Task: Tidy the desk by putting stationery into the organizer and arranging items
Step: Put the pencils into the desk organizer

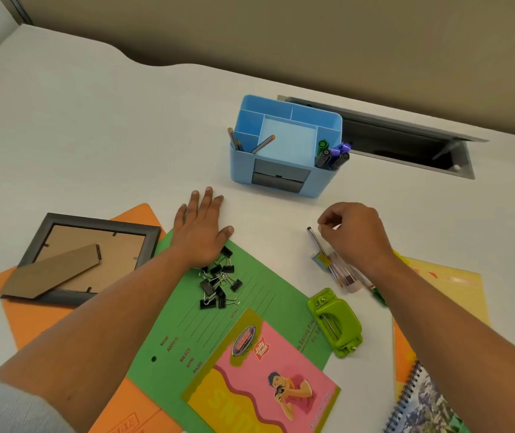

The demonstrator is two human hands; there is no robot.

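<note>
A smooth white surface (93,135) runs back to a beige fabric partition (281,32), with a grey metal cable slot (406,142) cut into it at the rear right. In front of the slot stands the blue plastic organizer (321,182), a rounded box split into square compartments; pencils (234,140) lean in its left cell and capped markers (332,156) in its right. The left hand (201,229) lies flat with its fingers (207,198) straight and spread, holding nothing, its heel on a green card folder (265,292) just beside a heap of black binder clips (218,282). The right hand (356,235) hovers low, well in front of the organizer, its fingers (328,218) curled tight at the top of a slim pen (315,242) that lies with others in a clear packet (343,273); whether they pinch it I cannot tell. A glossy green hole punch (335,323) sits near the packet. At the left, a dark picture frame (87,254) rests face down on an orange folder (31,314).
</note>
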